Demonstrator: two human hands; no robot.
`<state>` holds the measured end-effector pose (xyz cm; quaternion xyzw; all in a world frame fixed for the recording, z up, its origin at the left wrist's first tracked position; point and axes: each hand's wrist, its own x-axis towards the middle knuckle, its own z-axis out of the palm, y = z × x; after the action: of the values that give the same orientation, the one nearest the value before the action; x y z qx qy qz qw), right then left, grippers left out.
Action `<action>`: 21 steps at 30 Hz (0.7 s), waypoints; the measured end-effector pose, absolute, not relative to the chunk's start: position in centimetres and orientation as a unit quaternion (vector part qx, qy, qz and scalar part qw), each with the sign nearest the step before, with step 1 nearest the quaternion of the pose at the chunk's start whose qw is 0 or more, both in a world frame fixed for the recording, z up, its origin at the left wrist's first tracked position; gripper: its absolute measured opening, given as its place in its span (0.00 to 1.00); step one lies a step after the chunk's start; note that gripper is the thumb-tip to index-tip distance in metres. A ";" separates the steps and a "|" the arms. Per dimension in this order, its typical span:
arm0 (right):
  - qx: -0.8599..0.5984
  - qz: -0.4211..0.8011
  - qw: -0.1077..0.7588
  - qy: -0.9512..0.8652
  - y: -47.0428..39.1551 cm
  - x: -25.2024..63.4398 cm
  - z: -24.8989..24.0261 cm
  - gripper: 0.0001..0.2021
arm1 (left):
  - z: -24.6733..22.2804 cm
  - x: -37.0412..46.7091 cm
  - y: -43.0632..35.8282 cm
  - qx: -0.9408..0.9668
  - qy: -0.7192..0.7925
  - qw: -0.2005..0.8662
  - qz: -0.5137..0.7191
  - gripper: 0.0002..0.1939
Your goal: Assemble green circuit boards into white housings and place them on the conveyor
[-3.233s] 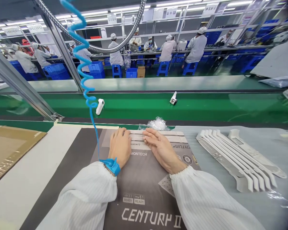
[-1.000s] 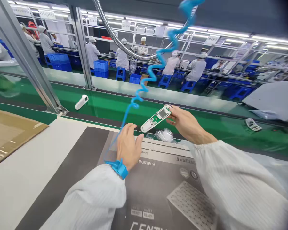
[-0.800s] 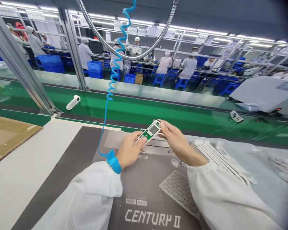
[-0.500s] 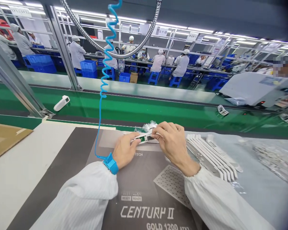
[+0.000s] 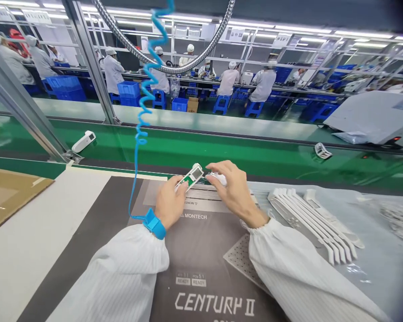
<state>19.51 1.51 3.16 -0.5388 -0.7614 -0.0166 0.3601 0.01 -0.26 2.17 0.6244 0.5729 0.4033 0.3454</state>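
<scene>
My left hand point(image 5: 169, 200), with a blue wrist strap point(image 5: 154, 222) on its wrist, holds a white device housing point(image 5: 192, 177) that shows a green circuit board and a small grey screen. The housing tilts up to the right. My right hand point(image 5: 231, 185) is just right of it, thumb and fingers curved around the edge of a small whitish, clear-wrapped item point(image 5: 220, 179); whether it grips this item is unclear. Under both hands lies a dark printed box surface point(image 5: 201, 250). To the right, several white curved shells point(image 5: 312, 223) lie in a row.
A green conveyor point(image 5: 201, 154) runs across behind the work surface, with a white device point(image 5: 83, 141) at left and a white part point(image 5: 322, 151) at right. Cardboard point(image 5: 13, 194) lies far left. A coiled blue cord point(image 5: 147, 85) hangs in front. People work beyond.
My right hand has come away from the housing to the right. The housing is now tilted more steeply in my left hand, and its screen is uncovered. The whole view has shifted slightly.
</scene>
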 end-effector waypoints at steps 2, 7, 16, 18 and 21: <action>-0.519 -0.087 0.338 -0.780 1.3 18.4 3.7 0.08 | 2.2 0.2 -0.4 0.642 0.565 0.342 0.389 0.12; -0.479 -0.126 0.287 -0.820 0.9 17.8 4.0 0.09 | 1.9 -0.1 0.0 0.619 0.624 0.309 0.363 0.11; -0.679 -0.023 0.225 -0.699 2.5 21.6 1.5 0.05 | 1.9 -1.1 0.6 0.507 0.582 0.414 0.482 0.14; -0.670 -0.052 0.237 -0.701 1.8 22.3 2.1 0.08 | 2.1 -1.0 0.6 0.489 0.563 0.439 0.502 0.16; -0.696 -0.083 0.216 -0.680 -0.4 24.7 3.7 0.07 | 2.4 -0.8 0.4 0.469 0.555 0.456 0.515 0.18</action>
<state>24.69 -0.43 3.65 -0.6959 -0.6798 -0.0834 0.2160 -0.85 0.39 2.37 0.4690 0.5547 0.5146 0.4556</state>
